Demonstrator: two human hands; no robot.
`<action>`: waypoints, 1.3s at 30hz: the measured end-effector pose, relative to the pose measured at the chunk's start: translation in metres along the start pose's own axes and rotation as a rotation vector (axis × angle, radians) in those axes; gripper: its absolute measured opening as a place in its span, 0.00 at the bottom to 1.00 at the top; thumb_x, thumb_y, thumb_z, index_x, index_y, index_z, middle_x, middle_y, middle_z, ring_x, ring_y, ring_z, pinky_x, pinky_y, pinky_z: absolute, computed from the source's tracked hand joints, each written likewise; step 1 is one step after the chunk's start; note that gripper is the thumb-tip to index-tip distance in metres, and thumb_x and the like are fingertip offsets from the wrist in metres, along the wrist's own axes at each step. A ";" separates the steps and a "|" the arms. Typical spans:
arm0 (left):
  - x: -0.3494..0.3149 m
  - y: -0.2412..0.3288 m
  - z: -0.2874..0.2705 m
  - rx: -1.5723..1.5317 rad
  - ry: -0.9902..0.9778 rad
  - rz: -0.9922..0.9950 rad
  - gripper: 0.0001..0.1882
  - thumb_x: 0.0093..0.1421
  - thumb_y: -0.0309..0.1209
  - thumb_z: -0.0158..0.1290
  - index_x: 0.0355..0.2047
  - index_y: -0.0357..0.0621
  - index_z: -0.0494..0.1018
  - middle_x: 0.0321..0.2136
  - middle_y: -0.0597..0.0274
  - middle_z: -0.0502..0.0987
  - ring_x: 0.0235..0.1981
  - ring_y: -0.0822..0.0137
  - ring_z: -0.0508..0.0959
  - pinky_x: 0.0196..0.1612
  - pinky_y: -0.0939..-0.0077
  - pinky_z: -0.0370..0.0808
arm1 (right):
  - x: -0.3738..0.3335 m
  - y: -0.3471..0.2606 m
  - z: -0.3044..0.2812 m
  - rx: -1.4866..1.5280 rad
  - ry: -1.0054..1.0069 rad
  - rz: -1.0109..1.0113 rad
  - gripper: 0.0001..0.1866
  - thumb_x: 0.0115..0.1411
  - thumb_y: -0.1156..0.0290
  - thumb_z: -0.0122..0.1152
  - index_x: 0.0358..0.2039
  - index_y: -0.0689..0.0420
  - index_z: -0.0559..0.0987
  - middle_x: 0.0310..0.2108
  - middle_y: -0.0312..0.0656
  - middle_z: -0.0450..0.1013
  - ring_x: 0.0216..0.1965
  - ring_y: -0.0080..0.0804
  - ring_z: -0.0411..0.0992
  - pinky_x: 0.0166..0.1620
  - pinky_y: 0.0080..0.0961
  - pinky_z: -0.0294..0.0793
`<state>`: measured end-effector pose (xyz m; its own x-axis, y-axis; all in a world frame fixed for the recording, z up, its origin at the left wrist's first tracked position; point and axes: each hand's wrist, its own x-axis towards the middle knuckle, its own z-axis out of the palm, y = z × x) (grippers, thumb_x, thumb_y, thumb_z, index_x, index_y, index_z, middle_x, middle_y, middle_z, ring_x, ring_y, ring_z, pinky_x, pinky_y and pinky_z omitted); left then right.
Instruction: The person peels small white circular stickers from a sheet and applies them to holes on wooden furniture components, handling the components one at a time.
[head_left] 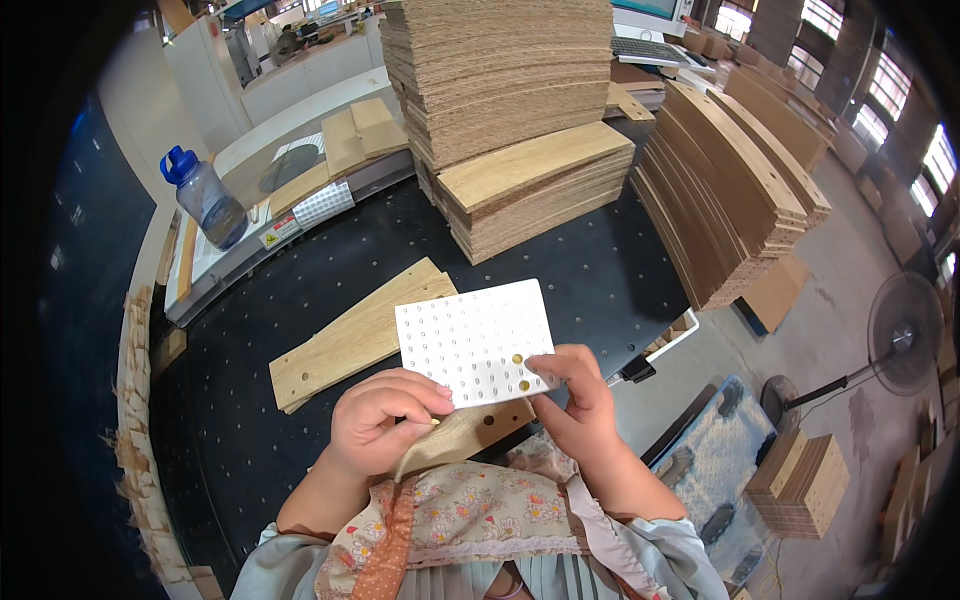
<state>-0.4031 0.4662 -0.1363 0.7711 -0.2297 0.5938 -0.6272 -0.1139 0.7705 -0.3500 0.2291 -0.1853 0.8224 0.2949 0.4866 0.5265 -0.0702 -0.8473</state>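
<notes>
A white sheet of small round stickers [470, 335], printed in a grid, is held tilted in front of me. Near its right edge are two yellowish round spots where the surface differs. My right hand [575, 400] grips the sheet's lower right corner, thumb beneath and fingers on top. At the lower left corner is my left hand [385, 420], its fingers curled and pinched. A small pale yellowish bit shows at its thumb tip; I cannot tell what it is. Under the sheet, a wooden board [470, 438] with dark holes lies close to my apron, partly hidden.
Light wooden boards [345, 345] lie on the black studded table [300, 270]. Tall board stacks [500, 80] stand at the back, and more [715, 190] at the right. A blue-capped bottle [210, 200] stands on the machine ledge at left. A fan [900, 335] is on the floor, right.
</notes>
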 end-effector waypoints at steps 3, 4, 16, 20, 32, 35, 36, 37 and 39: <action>-0.005 -0.001 0.000 -0.177 0.064 -0.049 0.03 0.52 0.18 0.53 0.25 0.38 0.71 0.32 0.50 0.78 0.38 0.57 0.78 0.43 0.66 0.73 | 0.011 -0.007 -0.003 -0.283 0.073 -0.194 0.22 0.38 0.83 0.64 0.38 0.54 0.80 0.40 0.42 0.68 0.49 0.44 0.65 0.52 0.36 0.63; -0.007 -0.002 0.000 -0.235 0.083 -0.059 0.02 0.52 0.19 0.53 0.25 0.38 0.71 0.33 0.49 0.78 0.38 0.57 0.77 0.43 0.66 0.73 | 0.014 -0.010 -0.004 -0.334 0.091 -0.248 0.21 0.37 0.82 0.64 0.37 0.54 0.80 0.41 0.42 0.68 0.50 0.44 0.65 0.53 0.39 0.62; 0.000 -0.011 -0.006 -0.521 0.047 -0.120 0.02 0.57 0.22 0.51 0.29 0.39 0.69 0.45 0.41 0.71 0.49 0.58 0.72 0.51 0.65 0.69 | 0.004 -0.002 -0.005 -0.438 0.083 -0.493 0.16 0.36 0.79 0.59 0.29 0.51 0.83 0.36 0.37 0.73 0.47 0.40 0.67 0.56 0.46 0.58; -0.004 -0.007 -0.001 -0.512 0.079 -0.262 0.01 0.59 0.20 0.49 0.32 0.37 0.68 0.39 0.42 0.75 0.40 0.65 0.77 0.45 0.72 0.73 | 0.002 -0.002 -0.008 -0.454 0.072 -0.501 0.15 0.37 0.78 0.60 0.29 0.50 0.83 0.35 0.37 0.74 0.47 0.39 0.67 0.56 0.45 0.58; -0.009 0.005 0.007 0.045 0.089 -0.225 0.01 0.56 0.20 0.52 0.28 0.35 0.71 0.28 0.53 0.79 0.28 0.69 0.79 0.32 0.78 0.75 | 0.003 -0.001 -0.023 -0.214 0.305 -0.357 0.19 0.37 0.87 0.55 0.31 0.58 0.79 0.37 0.44 0.71 0.43 0.42 0.68 0.47 0.37 0.68; -0.001 0.006 0.014 0.245 0.040 -0.160 0.03 0.53 0.20 0.54 0.27 0.39 0.72 0.26 0.57 0.79 0.24 0.67 0.79 0.28 0.79 0.74 | 0.010 -0.024 -0.027 -0.143 0.160 -0.398 0.15 0.39 0.88 0.55 0.30 0.60 0.78 0.33 0.43 0.72 0.39 0.40 0.70 0.44 0.34 0.69; 0.000 0.006 0.016 0.251 0.038 -0.161 0.03 0.53 0.20 0.54 0.27 0.39 0.72 0.26 0.57 0.79 0.24 0.67 0.79 0.29 0.78 0.74 | 0.013 -0.032 -0.025 -0.107 0.083 -0.409 0.14 0.40 0.88 0.55 0.29 0.61 0.78 0.32 0.43 0.73 0.38 0.39 0.70 0.44 0.34 0.69; 0.001 0.005 0.018 0.256 0.031 -0.161 0.03 0.53 0.20 0.54 0.27 0.39 0.72 0.27 0.57 0.79 0.24 0.66 0.79 0.29 0.78 0.74 | 0.016 -0.039 -0.021 -0.089 -0.015 -0.394 0.11 0.42 0.84 0.60 0.30 0.61 0.79 0.29 0.43 0.73 0.34 0.38 0.70 0.42 0.32 0.69; 0.001 0.004 0.024 0.225 0.036 -0.181 0.03 0.52 0.20 0.54 0.28 0.39 0.72 0.26 0.57 0.79 0.24 0.65 0.79 0.29 0.77 0.74 | 0.017 -0.044 -0.006 -0.042 -0.117 -0.338 0.11 0.45 0.78 0.65 0.32 0.61 0.79 0.29 0.42 0.73 0.32 0.37 0.70 0.37 0.29 0.69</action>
<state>-0.4073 0.4427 -0.1381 0.8737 -0.1525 0.4619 -0.4843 -0.3624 0.7963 -0.3577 0.2315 -0.1386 0.5712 0.4154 0.7079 0.7748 0.0118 -0.6321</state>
